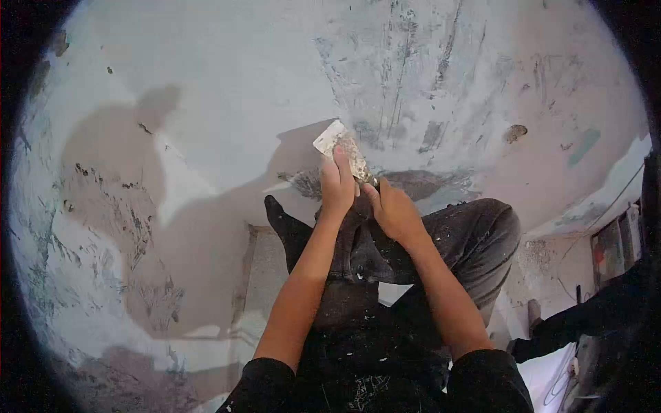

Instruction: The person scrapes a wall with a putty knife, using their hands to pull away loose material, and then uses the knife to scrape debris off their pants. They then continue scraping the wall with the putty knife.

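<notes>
A putty knife (352, 158) with a wide blade crusted in pale filler points up and left in front of a patchy wall (227, 89). My right hand (398, 212) is closed around its handle. Against the blade lies my left hand (333, 184), thumb on the face and the other fingers mostly hidden behind it. Whether the blade's tip touches the wall cannot be made out. Both hands are close together above my bent legs.
Smeared grey-white plaster covers much of the wall, with a small hole (515, 133) at the right. My dark trousers (475, 234) and a dark sock (282, 220) are below the hands. A cable (609, 206) runs down at the right, near dark objects.
</notes>
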`<control>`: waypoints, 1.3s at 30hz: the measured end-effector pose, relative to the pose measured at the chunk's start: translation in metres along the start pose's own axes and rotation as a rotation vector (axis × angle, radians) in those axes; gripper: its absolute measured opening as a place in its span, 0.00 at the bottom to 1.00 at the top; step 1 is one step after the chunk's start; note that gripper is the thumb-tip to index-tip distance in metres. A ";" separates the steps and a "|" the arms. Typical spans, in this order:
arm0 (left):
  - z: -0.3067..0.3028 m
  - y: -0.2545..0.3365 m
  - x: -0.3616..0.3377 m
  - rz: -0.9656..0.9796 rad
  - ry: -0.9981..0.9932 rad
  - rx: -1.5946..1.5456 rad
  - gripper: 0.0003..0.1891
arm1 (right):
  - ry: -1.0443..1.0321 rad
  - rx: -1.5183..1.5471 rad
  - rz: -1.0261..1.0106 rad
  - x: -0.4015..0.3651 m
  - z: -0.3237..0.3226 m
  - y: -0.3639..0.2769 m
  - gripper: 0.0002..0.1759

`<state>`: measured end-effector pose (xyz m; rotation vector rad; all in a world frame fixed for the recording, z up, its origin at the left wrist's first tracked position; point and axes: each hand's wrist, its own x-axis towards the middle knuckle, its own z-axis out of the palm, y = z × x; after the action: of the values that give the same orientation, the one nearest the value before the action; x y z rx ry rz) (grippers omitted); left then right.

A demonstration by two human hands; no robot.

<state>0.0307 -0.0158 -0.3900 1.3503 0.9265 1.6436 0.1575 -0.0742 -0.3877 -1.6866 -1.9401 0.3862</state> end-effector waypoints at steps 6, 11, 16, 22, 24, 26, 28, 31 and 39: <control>-0.003 0.002 0.002 -0.012 -0.025 0.001 0.16 | 0.025 0.019 0.011 -0.001 0.000 -0.003 0.32; 0.000 0.009 0.002 0.026 -0.011 -0.009 0.15 | 0.068 -0.025 -0.014 0.000 0.001 -0.001 0.31; 0.005 -0.001 0.008 0.124 0.074 0.096 0.17 | 0.097 -0.110 -0.006 0.003 -0.004 -0.004 0.29; 0.009 0.014 0.003 0.014 0.062 0.036 0.18 | 0.148 -0.144 -0.087 0.011 0.000 0.006 0.28; 0.006 0.014 0.003 -0.030 0.055 0.101 0.18 | 0.161 -0.110 -0.138 0.013 0.002 0.008 0.28; 0.005 0.013 0.004 -0.082 0.045 0.168 0.18 | 0.131 -0.096 -0.123 0.014 0.001 0.008 0.28; 0.006 0.006 0.008 0.061 0.139 0.279 0.19 | 0.097 -0.081 -0.106 0.013 0.002 0.007 0.29; 0.008 0.004 0.011 0.287 0.235 0.405 0.20 | 0.140 -0.030 -0.161 0.017 0.005 0.008 0.29; 0.007 0.014 0.012 0.294 0.251 0.484 0.21 | 0.093 0.074 -0.148 0.021 0.008 0.003 0.29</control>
<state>0.0342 -0.0100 -0.3715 1.6889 1.3950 1.9205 0.1543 -0.0524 -0.3918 -1.4776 -1.9440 0.3142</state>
